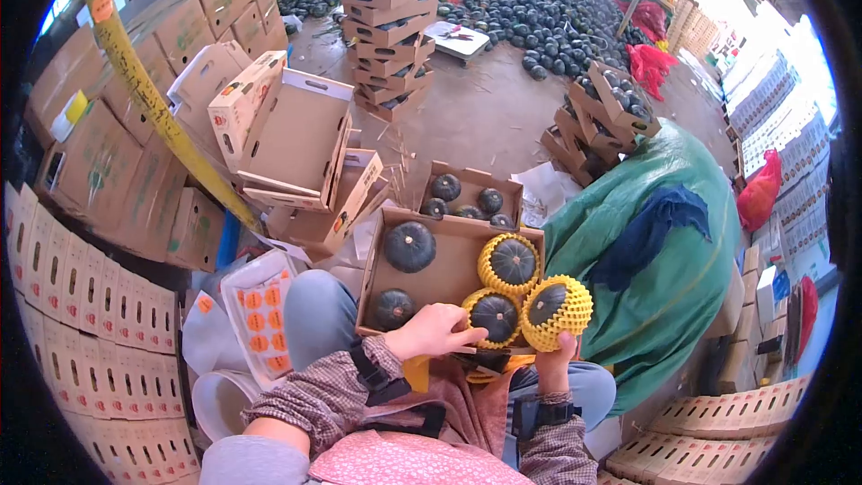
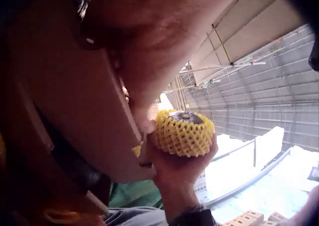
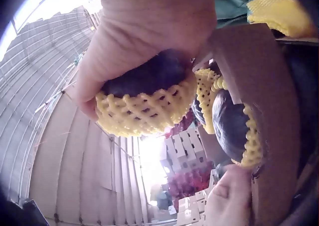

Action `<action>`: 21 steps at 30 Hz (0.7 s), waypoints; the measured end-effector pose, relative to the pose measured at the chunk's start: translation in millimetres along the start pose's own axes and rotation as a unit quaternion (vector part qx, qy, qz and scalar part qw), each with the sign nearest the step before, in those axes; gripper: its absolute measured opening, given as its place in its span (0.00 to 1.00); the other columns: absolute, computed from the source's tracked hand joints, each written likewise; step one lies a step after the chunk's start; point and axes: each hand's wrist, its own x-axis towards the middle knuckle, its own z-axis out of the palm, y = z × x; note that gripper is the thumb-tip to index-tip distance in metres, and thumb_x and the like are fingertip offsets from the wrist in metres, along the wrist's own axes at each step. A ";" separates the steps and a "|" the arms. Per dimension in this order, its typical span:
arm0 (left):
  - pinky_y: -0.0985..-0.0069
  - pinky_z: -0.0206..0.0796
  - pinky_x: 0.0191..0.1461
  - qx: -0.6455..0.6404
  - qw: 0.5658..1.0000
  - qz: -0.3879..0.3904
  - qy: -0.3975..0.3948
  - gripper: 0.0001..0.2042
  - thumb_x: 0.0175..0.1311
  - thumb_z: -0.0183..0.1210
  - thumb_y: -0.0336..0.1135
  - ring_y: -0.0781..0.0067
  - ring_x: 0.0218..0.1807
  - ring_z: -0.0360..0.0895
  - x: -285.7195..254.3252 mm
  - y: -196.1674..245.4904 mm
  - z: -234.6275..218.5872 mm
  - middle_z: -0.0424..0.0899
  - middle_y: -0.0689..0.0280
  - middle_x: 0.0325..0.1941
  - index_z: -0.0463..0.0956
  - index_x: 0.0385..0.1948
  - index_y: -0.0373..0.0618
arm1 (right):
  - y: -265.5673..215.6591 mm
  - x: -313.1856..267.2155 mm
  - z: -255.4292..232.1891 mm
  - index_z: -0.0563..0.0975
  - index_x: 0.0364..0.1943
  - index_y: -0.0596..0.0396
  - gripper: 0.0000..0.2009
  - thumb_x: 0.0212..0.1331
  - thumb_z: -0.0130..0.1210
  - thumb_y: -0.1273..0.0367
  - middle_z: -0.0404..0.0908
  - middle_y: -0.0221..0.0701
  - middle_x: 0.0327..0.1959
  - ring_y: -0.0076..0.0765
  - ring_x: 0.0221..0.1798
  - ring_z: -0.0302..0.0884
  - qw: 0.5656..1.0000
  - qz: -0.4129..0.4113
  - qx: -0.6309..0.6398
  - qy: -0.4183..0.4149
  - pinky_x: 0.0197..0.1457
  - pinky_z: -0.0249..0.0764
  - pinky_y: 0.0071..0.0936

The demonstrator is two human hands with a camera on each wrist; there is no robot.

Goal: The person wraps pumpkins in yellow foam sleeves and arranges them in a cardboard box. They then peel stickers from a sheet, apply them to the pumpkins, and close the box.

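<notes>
Your right hand (image 1: 555,355) grasps a netted squash (image 1: 557,303) from below; your left hand (image 1: 434,330), fingers relaxed, rests against another netted squash (image 1: 493,314) inside the carton (image 1: 449,265).

No readable text anywhere, printing on the stacked cartons (image 1: 108,171) too small and blurred to make out, orange round stickers (image 1: 260,319) on a sheet likewise illegible

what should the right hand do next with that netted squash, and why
Probably lower the netted squash from the right hand into the box at its near right corner. It sits at the rim, two netted ones already lie beside it, and the left hand steadies one.
</notes>
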 end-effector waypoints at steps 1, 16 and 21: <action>0.57 0.68 0.37 -0.036 0.999 0.014 -0.016 0.19 0.61 0.59 0.49 0.44 0.34 0.77 1.4 -2.6 1.5 0.79 0.49 0.27 0.76 0.26 0.38 | -0.3 -0.4 -0.8 0.65 0.62 0.53 0.37 0.45 0.59 0.53 0.74 0.33 0.56 0.41 0.59 0.73 1.000 0.002 -0.004 0.003 0.63 0.70 0.41; 0.52 0.52 0.59 0.347 0.927 -0.087 0.114 0.13 0.49 0.65 0.47 0.59 0.58 0.64 -29.2 24.3 -43.1 0.73 0.59 0.50 0.82 0.30 0.50 | -35.9 27.8 115.8 0.57 0.61 0.55 0.50 0.27 0.75 0.62 0.64 0.36 0.54 0.40 0.57 0.69 0.898 -0.199 -0.375 -0.114 0.64 0.65 0.35; 0.53 0.50 0.66 0.344 0.907 -0.150 0.188 0.25 0.45 0.64 0.38 0.49 0.62 0.60 -41.6 -16.8 -33.7 0.66 0.51 0.56 0.73 0.48 0.42 | -3.0 46.5 158.2 0.68 0.57 0.51 0.45 0.24 0.72 0.53 0.71 0.46 0.46 0.57 0.56 0.68 0.639 -0.231 -0.682 -0.272 0.73 0.39 0.63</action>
